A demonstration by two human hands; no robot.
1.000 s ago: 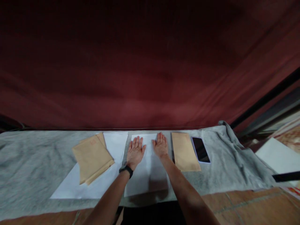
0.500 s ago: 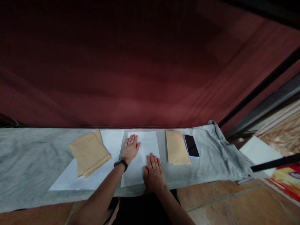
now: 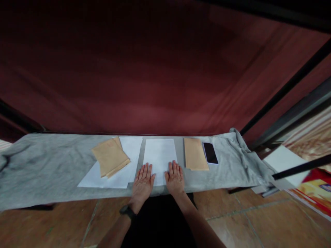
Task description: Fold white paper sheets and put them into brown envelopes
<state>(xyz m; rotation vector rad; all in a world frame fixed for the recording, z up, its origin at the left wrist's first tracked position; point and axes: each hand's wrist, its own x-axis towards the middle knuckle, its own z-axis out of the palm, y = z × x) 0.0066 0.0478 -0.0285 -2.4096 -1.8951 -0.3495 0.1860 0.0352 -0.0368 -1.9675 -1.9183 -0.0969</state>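
A white sheet of paper (image 3: 160,151) lies flat on the grey cloth in front of me. My left hand (image 3: 143,182) rests palm down over its near left corner, fingers spread, a dark band on the wrist. Flat on the near right part of the sheet is my right hand (image 3: 175,179), fingers stretched out. Neither hand grips anything. To the left, several brown envelopes (image 3: 110,156) lie on more white paper (image 3: 133,151). Right of the sheet is another stack of brown envelopes (image 3: 196,155), with a dark-screened phone (image 3: 210,153) beside it.
The grey cloth (image 3: 62,165) covers a long narrow surface against a dark red panel (image 3: 155,86). Black bars (image 3: 287,86) cross the right side. At the far right are a white board (image 3: 286,162) and a red and yellow package (image 3: 318,186). Brown floor tiles lie below.
My left hand has moved from the sheet's upper left down to its near left corner. My right hand remains flat near the right edge. The camera view has shifted.
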